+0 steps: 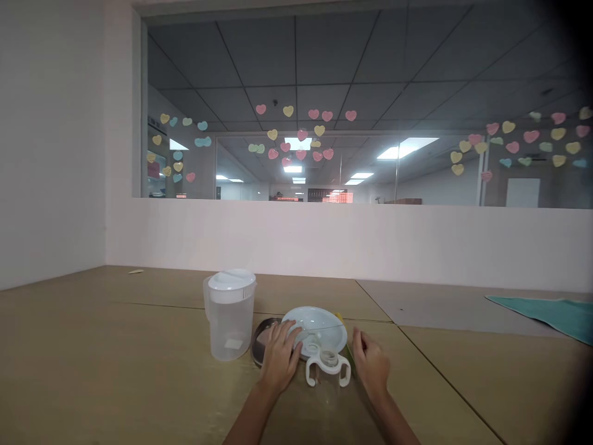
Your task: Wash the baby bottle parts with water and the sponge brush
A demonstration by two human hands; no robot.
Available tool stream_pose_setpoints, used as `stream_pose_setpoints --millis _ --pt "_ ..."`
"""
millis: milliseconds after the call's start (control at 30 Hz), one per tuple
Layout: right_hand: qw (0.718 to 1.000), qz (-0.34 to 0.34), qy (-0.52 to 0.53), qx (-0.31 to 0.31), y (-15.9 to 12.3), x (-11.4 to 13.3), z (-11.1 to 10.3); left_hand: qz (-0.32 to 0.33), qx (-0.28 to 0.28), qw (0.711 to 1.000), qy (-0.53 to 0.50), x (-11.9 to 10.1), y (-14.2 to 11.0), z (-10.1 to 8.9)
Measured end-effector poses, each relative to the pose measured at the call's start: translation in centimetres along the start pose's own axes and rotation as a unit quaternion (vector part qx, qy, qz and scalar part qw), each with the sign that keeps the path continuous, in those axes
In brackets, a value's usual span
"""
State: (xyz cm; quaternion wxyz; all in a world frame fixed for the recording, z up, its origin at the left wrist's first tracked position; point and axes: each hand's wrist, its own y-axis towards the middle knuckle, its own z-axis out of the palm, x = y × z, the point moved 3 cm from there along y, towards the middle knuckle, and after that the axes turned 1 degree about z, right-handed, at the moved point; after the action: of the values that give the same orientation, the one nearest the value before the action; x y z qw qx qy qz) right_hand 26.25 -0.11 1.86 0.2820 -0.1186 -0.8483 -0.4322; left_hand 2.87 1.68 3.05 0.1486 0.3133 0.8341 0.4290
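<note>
A clear baby bottle (328, 377) stands upright and uncapped on the table, with a white two-handled holder (345, 373) around its neck. Behind it a white plate (322, 315) carries a clear part (311, 342), its shape hard to make out. My left hand (279, 355) reaches over the plate's left rim with fingers apart, close to the clear part. Under and beside it, a dark-rimmed round dish (257, 346) is partly hidden. My right hand (371, 363) is curled closed right of the bottle; whatever its fingers hold is hidden. A thin green-yellow item (340, 317) shows between plate and right hand.
A translucent lidded pitcher (231, 327) stands left of the dish. A teal cloth (551, 312) lies at the far right. A small pale flat piece (136, 271) lies near the back wall. Seams cross the table (139, 371), and a windowed wall (296, 238) bounds its back.
</note>
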Motion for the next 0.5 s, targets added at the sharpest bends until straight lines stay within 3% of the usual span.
stream_pose_setpoints --millis 100,233,500 --pt "0.992 0.068 -0.047 0.097 0.6 -0.4 0.6 -0.011 0.077 0.996 -0.048 -0.4 -0.1 0.8" --pt "0.972 0.080 -0.102 0.196 0.4 -0.2 1.5 -0.035 0.106 0.991 -0.073 -0.5 0.0 1.0" --pt "0.961 0.048 -0.115 0.248 -0.2 0.2 2.1 -0.030 0.113 0.990 -0.076 -1.7 0.5 1.0"
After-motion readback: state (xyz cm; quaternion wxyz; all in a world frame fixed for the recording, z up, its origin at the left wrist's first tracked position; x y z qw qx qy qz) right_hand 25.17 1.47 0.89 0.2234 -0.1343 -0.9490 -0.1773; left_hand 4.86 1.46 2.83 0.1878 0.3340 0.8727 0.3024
